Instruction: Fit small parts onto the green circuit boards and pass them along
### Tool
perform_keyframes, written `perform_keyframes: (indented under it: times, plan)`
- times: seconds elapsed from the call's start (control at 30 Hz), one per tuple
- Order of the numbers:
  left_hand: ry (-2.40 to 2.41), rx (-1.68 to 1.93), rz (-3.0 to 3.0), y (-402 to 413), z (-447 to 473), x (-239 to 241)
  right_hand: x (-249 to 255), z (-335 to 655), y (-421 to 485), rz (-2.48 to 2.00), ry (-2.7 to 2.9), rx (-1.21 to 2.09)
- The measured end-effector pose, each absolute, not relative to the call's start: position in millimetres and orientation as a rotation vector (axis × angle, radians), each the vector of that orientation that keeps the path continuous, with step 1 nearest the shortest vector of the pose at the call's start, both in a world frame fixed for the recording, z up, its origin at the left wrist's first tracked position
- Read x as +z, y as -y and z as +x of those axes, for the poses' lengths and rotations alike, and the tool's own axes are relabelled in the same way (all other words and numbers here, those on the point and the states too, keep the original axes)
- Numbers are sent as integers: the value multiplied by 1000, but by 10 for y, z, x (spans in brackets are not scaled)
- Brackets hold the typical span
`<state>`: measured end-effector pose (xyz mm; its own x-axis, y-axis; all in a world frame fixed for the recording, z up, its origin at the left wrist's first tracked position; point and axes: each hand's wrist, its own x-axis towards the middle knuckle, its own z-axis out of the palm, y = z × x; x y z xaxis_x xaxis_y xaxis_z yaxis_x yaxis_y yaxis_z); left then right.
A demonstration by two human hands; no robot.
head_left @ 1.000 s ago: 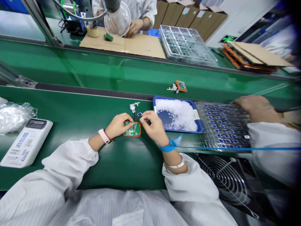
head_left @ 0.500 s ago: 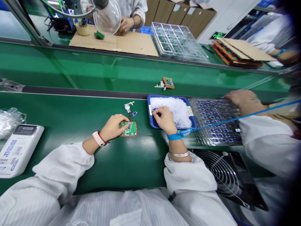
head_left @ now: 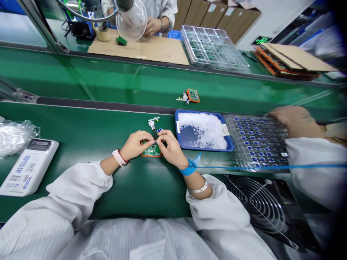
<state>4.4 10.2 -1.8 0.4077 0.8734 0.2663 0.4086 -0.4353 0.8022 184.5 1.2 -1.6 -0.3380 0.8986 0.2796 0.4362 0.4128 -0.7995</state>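
Observation:
A green circuit board (head_left: pixel 151 150) in an orange frame lies on the green work surface. My left hand (head_left: pixel 136 145) is closed at its upper left edge, thumb and fingertips on the board. From the right, my right hand (head_left: pixel 172 150) reaches over the board's top edge in a pinch, its fingertips close to the left ones; whatever is between them is too small to make out. Dark wires run from there to a white connector part (head_left: pixel 152 125) just above. A small blue piece (head_left: pixel 159 130) shows partly behind my right fingers.
A blue tray (head_left: pixel 187 139) of small white pieces (head_left: pixel 213 131) stands to the right. Beyond it, a co-worker's hand (head_left: pixel 295 119) rests by clear trays (head_left: pixel 257 139) of blue parts. Another framed board (head_left: pixel 193 95) lies farther back. At left are a white box (head_left: pixel 29 168) and plastic bags (head_left: pixel 17 139).
My right hand has left the white pieces in the blue tray and come left to the circuit board, meeting my left hand. A bare patch of tray bottom now shows.

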Motion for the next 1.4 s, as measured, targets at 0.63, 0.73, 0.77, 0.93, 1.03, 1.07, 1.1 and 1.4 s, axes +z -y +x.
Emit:
perform_keyframes:
  times: [0.63,0.73,0.77,0.93,1.03,1.07,1.1,1.4]
  plan:
    - [-1267,629,1988,-184,105,57,-167,1824,-71,-1180,1963,899]
    - [-1325,626,1995,-172,72,64,-107,1805,-53,-1176,1957,896]
    - [-1341,641,2025,-145,52,58,-68,1815,-50,-1161,1947,886]
    - [-1189,546,2368,51,-68,26,103,2134,-195,-1180,1816,646]
    - [-1187,504,2293,-12,-97,82,62,2429,-373,-1401,1765,522]
    - [-1189,534,2167,-97,-97,119,31,2503,-424,-1467,1790,523]
    - [-1185,603,2005,-216,-95,163,-2,2557,-465,-1518,1825,532]
    - [-1658,1510,1725,-1753,-453,240,-92,2591,-507,-1570,1934,498]
